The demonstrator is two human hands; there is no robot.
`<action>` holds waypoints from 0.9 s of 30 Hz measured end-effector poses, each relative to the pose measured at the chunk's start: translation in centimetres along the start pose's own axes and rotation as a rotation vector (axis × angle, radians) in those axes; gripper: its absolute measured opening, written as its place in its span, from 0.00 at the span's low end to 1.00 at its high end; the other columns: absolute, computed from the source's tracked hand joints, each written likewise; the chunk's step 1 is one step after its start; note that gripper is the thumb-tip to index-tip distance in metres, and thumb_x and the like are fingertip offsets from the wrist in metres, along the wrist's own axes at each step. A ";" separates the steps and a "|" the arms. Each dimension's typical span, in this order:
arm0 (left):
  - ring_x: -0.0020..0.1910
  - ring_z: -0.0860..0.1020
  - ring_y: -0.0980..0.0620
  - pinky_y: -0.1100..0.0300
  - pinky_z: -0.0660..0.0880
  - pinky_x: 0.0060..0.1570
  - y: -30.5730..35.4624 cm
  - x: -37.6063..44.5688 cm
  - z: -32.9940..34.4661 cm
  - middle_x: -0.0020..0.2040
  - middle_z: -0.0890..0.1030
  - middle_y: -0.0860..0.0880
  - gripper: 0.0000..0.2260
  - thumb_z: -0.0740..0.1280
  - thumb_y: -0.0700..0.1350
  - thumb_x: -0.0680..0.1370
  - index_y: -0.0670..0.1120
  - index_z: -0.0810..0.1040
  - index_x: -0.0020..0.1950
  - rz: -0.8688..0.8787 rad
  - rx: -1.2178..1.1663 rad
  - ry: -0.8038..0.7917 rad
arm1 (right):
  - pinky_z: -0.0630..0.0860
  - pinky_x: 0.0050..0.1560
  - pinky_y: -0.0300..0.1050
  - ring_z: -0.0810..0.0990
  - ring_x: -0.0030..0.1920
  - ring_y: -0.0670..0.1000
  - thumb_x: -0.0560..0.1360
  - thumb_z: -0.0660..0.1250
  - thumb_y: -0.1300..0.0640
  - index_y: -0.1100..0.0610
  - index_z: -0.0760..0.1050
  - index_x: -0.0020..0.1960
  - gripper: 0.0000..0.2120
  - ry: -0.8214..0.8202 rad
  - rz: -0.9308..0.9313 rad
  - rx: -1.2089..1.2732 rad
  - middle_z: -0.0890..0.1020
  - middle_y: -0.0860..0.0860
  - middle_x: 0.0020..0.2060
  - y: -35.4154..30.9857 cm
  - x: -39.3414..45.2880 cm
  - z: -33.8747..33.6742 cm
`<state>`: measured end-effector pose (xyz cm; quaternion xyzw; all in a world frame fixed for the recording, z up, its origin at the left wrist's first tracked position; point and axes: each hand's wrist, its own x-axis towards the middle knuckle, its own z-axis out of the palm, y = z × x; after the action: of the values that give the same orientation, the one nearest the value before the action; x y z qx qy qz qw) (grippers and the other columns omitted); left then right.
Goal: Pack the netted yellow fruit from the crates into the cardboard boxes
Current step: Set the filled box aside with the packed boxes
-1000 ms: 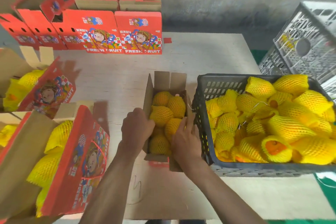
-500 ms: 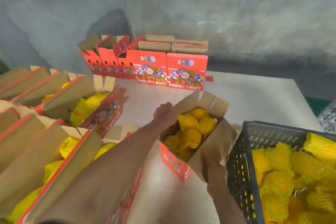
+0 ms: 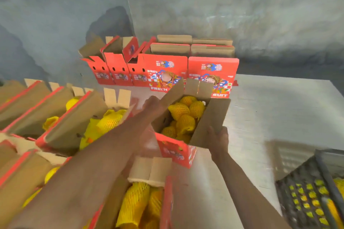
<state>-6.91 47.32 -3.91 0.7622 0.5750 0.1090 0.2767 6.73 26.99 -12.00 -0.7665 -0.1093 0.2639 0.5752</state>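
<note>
Step in hand, as I judge it: shifting filled red-printed cardboard box (image 3: 175, 149), loaded with yellow foam-netted fruit (image 3: 184, 115), centre of table.

Left hand (image 3: 153, 103) grips far-left flap, fingers curled over edge. Right hand (image 3: 218, 138) holds near-right flap, fingers hidden beneath; exact finger lie: cannot tell.

Next move, my estimate: set box beside filled open boxes (image 3: 61, 126) at left, keep it level, flaps clear.

Surface: pale table (image 3: 275, 109). Empty red boxes (image 3: 212, 69) stand far. Dark plastic crate (image 3: 312, 191) near right. Room: rough grey wall (image 3: 223, 5).
</note>
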 end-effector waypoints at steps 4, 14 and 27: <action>0.61 0.79 0.34 0.48 0.76 0.55 -4.9 1.6 -3.6 0.60 0.80 0.36 0.15 0.66 0.46 0.81 0.38 0.78 0.63 0.023 0.177 0.028 | 0.77 0.62 0.66 0.78 0.62 0.64 0.82 0.63 0.54 0.62 0.70 0.69 0.19 -0.145 -0.054 -0.144 0.79 0.60 0.61 -1.7 -0.2 5.7; 0.49 0.82 0.38 0.47 0.78 0.44 -13.1 -2.4 -9.5 0.50 0.83 0.37 0.10 0.65 0.39 0.80 0.35 0.75 0.59 0.118 0.522 -0.100 | 0.75 0.65 0.48 0.76 0.61 0.53 0.87 0.56 0.49 0.57 0.66 0.74 0.20 -0.441 -0.163 -0.395 0.75 0.53 0.68 -2.8 -7.0 11.1; 0.60 0.79 0.36 0.46 0.79 0.56 -13.9 -4.3 -10.4 0.60 0.79 0.39 0.14 0.65 0.42 0.79 0.40 0.76 0.64 -0.115 0.383 0.169 | 0.81 0.43 0.38 0.85 0.43 0.47 0.75 0.71 0.33 0.53 0.80 0.48 0.21 -0.806 -0.183 -0.449 0.84 0.44 0.41 -1.1 -9.7 9.4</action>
<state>-24.62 48.95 -2.34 0.7550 0.6488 0.0452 0.0836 -6.25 30.52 -10.16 -0.6955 -0.4455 0.4585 0.3280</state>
